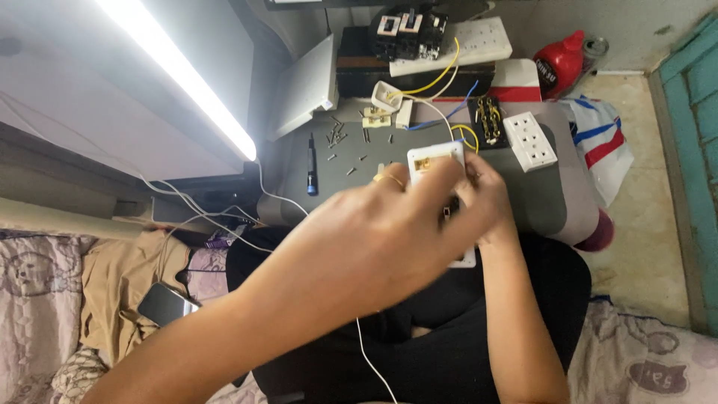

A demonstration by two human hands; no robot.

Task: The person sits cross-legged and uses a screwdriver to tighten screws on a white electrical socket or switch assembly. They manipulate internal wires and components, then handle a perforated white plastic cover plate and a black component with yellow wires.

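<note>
Fingers of left hand [374, 239] and right hand [486, 198] both closed on white switch plate [434, 158], held above lap at near edge of grey work board [538, 202]. Plate long axis runs toward person; top end protrudes beyond fingertips, lower corner below. Right hand nearer plate body.

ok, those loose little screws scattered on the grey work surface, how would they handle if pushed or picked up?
The screws look like thin metal pins lying flat, so they would probably roll or scatter if nudged. Being so small, they likely need a fingertip pinch and could slip. The grey surface looks smooth and has no raised edge that shows, so they might run off.
</note>
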